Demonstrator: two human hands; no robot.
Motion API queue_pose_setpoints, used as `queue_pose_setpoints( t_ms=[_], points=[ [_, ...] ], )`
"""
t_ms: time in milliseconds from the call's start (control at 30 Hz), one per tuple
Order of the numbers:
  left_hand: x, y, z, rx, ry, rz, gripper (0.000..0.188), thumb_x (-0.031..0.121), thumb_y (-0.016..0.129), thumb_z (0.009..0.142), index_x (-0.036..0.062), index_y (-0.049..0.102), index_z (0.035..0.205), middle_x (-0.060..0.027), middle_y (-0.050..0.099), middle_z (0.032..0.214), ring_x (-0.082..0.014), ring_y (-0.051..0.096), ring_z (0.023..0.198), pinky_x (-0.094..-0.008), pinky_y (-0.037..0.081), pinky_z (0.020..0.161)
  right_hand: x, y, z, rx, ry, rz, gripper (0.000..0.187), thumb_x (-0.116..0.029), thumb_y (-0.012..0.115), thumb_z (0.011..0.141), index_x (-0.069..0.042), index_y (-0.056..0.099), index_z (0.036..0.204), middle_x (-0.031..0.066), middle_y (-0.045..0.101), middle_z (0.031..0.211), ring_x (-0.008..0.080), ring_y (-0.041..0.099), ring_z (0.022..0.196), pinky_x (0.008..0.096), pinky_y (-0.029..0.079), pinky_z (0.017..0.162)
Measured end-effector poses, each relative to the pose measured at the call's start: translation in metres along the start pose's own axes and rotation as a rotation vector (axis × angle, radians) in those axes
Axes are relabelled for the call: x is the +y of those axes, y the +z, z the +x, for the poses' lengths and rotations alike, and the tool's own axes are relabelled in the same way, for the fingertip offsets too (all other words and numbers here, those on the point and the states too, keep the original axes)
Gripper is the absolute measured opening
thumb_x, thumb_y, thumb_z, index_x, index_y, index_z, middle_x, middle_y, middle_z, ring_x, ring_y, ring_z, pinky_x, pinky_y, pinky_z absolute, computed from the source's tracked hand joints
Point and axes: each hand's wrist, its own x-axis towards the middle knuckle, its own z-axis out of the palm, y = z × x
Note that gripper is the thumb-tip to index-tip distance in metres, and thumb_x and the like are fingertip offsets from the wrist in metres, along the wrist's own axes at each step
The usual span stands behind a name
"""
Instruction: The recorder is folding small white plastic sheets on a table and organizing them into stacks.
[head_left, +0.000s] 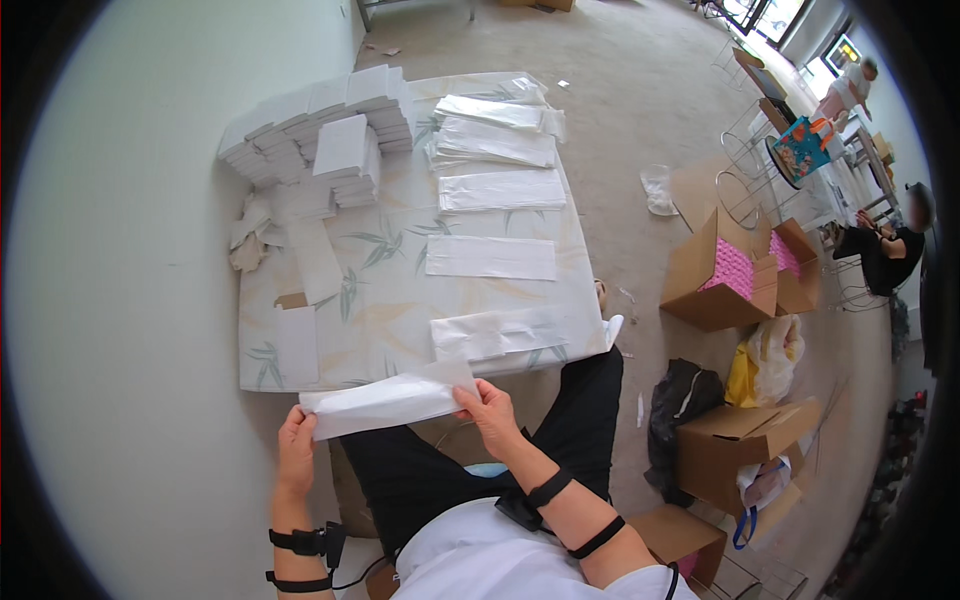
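Between my two hands a long, flat white paper-like strip (388, 402) is stretched over my lap, at the table's near edge. My left hand (295, 442) pinches its left end, and my right hand (488, 412) grips the right end with the thumb on top. A similar strip with a glossy look (498, 335) lies on the table just beyond my right hand. Farther off on the right side lie another single strip (490, 257) and piled strips (497, 142). A flat white carton (297, 343) with a brown flap lies beyond my left hand.
White boxes (340, 150) are stacked at the far left of the patterned table (390, 290), beside crumpled paper (253, 237) and the wall. On the floor at right stand open cardboard boxes (705, 275), some with pink contents, and a black bag (682, 415). Two other people are at the far right.
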Motion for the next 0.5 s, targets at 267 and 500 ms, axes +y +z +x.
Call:
queue_pose_setpoints(
  t_ms=[267, 500],
  points=[
    [-0.038, 0.067, 0.046, 0.119, -0.114, -0.416, 0.014, 0.019, 0.057, 0.099, 0.0069, 0.056, 0.106, -0.0026, 0.062, 0.102, -0.0105, 0.060, 0.093, -0.0277, 0.050, 0.083, -0.017, -0.040, 0.015, 0.166, -0.311, -0.271, 0.020, -0.014, 0.069, 0.090, 0.000, 0.067, 0.103, -0.0006, 0.066, 0.088, 0.0043, 0.057, 0.077, 0.0199, 0.045, 0.067],
    [-0.059, 0.082, 0.111, 0.264, -0.092, -0.184, 0.016, 0.019, 0.061, 0.096, 0.0041, 0.060, 0.103, -0.0007, 0.062, 0.091, -0.0073, 0.057, 0.085, -0.0236, 0.045, 0.080, -0.039, -0.039, 0.060, 0.447, -0.324, -0.607, 0.019, -0.022, 0.070, 0.085, -0.003, 0.070, 0.089, 0.0046, 0.068, 0.073, 0.0129, 0.063, 0.066, 0.0295, 0.048, 0.062]
  ],
)
